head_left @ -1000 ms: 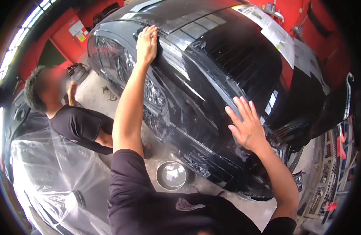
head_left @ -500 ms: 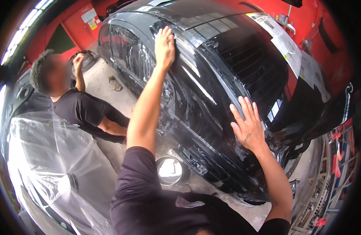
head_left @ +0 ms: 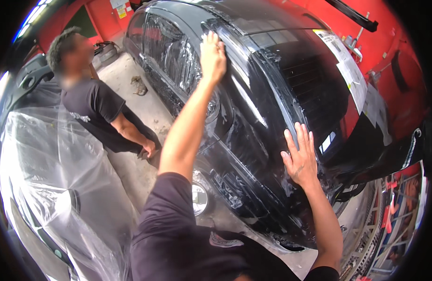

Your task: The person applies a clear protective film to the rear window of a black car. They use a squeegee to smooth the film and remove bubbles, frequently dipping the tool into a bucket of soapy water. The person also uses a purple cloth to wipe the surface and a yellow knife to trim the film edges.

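A glossy black car (head_left: 253, 140) with whitish smears on its body stretches in front of me. My left hand (head_left: 212, 61) lies on the strip between the side window and the rear of the roof, its fingers stretched out and pointing away from me. Lower down and to the right, my right hand (head_left: 301, 159) rests on the rear corner beside the dark rear window (head_left: 305, 79), palm down with its fingers apart. Neither hand grips anything. Wrinkled, shiny clear film covers the side window (head_left: 166, 51). What lies beneath my palms is hidden.
Another person (head_left: 101, 105) in a black shirt stands left of the car. Clear plastic sheeting (head_left: 47, 159) drapes a second vehicle at lower left. A round container (head_left: 198, 199) stands on the floor beside the car. Paper sheets (head_left: 342, 61) cover part of its far rear side.
My view has shifted, so the car sits slightly farther right. Both hands stay flat at nearly the same spots on it. The other person has lowered a raised hand and turned.
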`<state>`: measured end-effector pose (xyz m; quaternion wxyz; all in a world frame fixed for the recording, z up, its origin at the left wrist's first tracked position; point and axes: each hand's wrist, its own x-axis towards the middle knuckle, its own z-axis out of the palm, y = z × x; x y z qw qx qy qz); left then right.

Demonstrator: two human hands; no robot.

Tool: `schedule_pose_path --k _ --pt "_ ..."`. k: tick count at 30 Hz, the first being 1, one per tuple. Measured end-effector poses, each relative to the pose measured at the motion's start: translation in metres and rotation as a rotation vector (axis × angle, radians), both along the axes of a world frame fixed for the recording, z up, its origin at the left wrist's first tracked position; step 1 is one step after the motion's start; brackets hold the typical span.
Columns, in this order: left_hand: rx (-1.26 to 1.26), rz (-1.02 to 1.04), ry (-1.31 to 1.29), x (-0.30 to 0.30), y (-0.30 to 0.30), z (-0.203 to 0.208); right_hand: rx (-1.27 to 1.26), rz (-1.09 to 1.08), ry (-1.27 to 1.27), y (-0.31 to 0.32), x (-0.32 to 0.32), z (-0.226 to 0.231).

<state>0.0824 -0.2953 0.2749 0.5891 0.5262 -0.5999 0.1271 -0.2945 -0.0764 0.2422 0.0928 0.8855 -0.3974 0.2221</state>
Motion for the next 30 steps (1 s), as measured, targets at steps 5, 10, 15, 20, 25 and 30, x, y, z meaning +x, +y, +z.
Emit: schedule_pose_path --k 5,10,15,20,25,30 --pt "0.058 -0.179 -0.131 -0.084 0.103 -0.093 -0.001 -0.047 0.015 0.001 -0.006 -0.004" --pt "-0.01 0.018 0.059 0.037 -0.021 -0.007 0.005 -0.023 0.049 -0.001 0.004 -0.002" --pt "0.04 0.192 -0.092 0.005 -0.009 -0.019 -0.003 -0.045 0.049 -0.004 0.0 0.0" --pt "-0.003 0.045 -0.16 -0.037 0.035 -0.057 -0.002 -0.062 0.06 0.001 -0.007 -0.003" --pt "0.082 0.251 -0.01 0.05 -0.056 0.026 0.008 -0.021 0.042 -0.004 0.004 0.002" --pt "0.074 0.108 -0.145 -0.041 0.034 -0.056 -0.003 -0.055 0.043 -0.002 -0.005 -0.005"
